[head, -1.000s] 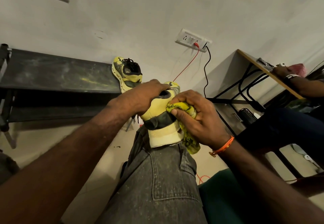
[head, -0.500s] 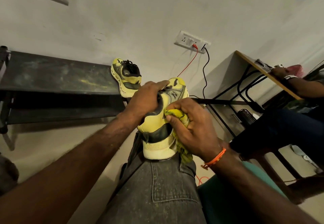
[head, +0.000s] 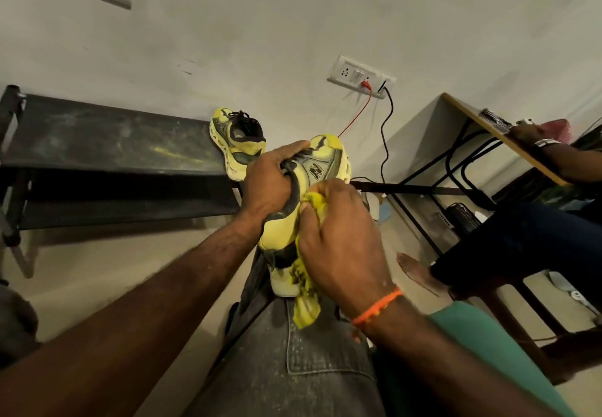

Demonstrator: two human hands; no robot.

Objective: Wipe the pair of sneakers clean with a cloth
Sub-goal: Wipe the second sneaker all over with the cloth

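The dark counter (head: 107,142) runs along the wall on my left, and the second sneaker (head: 239,144) leans at its right end, on its side with the opening towards me, well apart from my hands. I can't judge from here whether that one is clean; nothing touches it now.

The sneaker (head: 303,198) I am working on stands heel-down on my knee (head: 312,361), toe pointing up at the wall. My left hand (head: 270,182) grips it at the collar, fingers curled into the opening by the laces. My right hand (head: 338,240) is clenched round the bunched yellow cloth (head: 304,305) and presses it against the shoe's right side near the heel; a loose tail of cloth hangs down onto my jeans.

My guess is that I am partway through this shoe: the heel and side are under the cloth, dark smudges show on the cloth itself, and the toe, the sole and the far side look unattended. The other shoe may be wholly left to do.

Compared with a second ago, the sneaker has turned so its grey side panel with the logo faces me, my left hand has slid from the top down to the collar, and my right hand has moved lower along the side.
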